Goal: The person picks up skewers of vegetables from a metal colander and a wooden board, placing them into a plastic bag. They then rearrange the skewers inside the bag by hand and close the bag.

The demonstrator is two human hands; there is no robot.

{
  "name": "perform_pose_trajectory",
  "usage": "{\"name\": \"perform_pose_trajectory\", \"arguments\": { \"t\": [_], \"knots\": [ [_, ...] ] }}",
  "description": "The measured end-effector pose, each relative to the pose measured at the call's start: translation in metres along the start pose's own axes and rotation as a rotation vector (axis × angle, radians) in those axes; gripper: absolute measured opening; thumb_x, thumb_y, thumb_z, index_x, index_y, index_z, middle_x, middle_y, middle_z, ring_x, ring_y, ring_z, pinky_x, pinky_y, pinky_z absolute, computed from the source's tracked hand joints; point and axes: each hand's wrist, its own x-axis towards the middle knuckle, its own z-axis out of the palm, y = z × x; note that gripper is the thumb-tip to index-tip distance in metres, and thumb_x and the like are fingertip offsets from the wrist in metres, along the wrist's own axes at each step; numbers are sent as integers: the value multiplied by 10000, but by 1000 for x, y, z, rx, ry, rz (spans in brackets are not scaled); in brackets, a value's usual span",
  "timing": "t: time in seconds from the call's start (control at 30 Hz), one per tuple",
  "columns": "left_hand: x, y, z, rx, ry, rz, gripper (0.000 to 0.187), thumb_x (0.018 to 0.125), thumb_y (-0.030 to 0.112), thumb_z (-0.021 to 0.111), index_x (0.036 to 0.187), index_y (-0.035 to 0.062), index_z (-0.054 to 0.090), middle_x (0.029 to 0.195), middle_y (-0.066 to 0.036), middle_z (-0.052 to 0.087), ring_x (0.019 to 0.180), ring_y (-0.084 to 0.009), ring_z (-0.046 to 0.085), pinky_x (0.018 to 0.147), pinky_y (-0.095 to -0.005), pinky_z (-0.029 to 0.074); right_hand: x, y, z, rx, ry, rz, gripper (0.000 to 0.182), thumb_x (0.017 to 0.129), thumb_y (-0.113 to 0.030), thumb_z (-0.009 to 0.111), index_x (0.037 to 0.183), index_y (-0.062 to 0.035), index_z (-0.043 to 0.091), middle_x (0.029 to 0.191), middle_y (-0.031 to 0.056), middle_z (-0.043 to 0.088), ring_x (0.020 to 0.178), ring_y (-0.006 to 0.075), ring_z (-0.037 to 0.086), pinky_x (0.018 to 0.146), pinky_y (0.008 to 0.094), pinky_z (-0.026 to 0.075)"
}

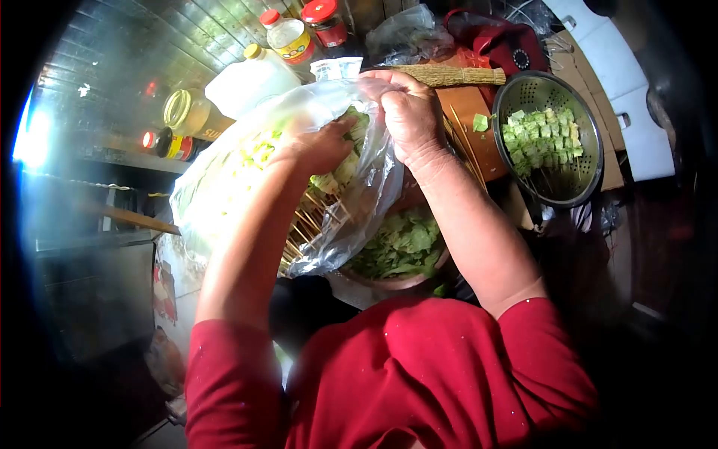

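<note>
A large clear plastic bag [198, 191] holds several skewers of cut leafy greens [329, 182], their bare sticks [303, 228] pointing down toward me. My left hand [321, 148] is inside the bag's mouth, fingers stretched out over the greens, with the fingertips partly hidden among the leaves. At the upper right of the bag, my right hand [411, 112] is closed around the gathered plastic rim. Below the bag, loose green leaves [400, 243] fill a round basin [396, 283], partly covered by the plastic.
A metal colander [591, 176] with more green skewers [542, 138] stands at right. Bare sticks [467, 150] lie near my right forearm, by a straw brush [456, 75]. A white jug [250, 81], a yellow-lidded jar [191, 112] and red-capped bottles [290, 41] line the back.
</note>
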Motion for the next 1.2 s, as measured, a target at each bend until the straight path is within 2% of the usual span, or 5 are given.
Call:
{"name": "perform_pose_trajectory", "arguments": {
  "t": [0.43,0.5,0.73,0.9,1.2],
  "knots": [
    [-70,20,-20,-213,271,-144,472,835,356,545,1275,186,540,1298,-152,501,1229,-326,421,1055,-431,278,-23,-17,-14,-71,-147,90,233,771,-33,616,1001,-6,635,821,17,640,636,49,543,564,196,438],
    [-86,18,4,-35,718,-174,440,816,279,609,1233,152,551,1278,-164,509,1222,-347,425,1024,-446,328,-23,-12,-20,-85,-189,71,262,761,-47,631,1019,-4,624,840,33,647,670,73,565,606,213,468],
    [-112,23,42,-197,785,-272,499,782,241,633,1252,113,524,1366,-133,422,1286,-322,348,1080,-442,242,-61,-39,-7,-855,-131,-1023,268,740,-52,607,1007,-37,618,950,153,594,871,322,597,768,362,494],
    [-111,20,46,-250,764,-297,494,789,287,601,1245,111,533,1381,-123,411,1310,-302,326,1105,-436,192,-95,-2,18,-852,-553,-695,248,770,-10,558,1011,-9,612,980,190,594,928,369,589,839,384,483],
    [-106,19,44,-305,796,-315,421,783,223,551,1177,77,530,1345,-145,429,1267,-288,393,1075,-505,231,-42,51,34,-1478,-462,-67,516,783,-100,533,1289,-36,458,1157,257,528,1101,401,515,952,424,417]
  ]
}}
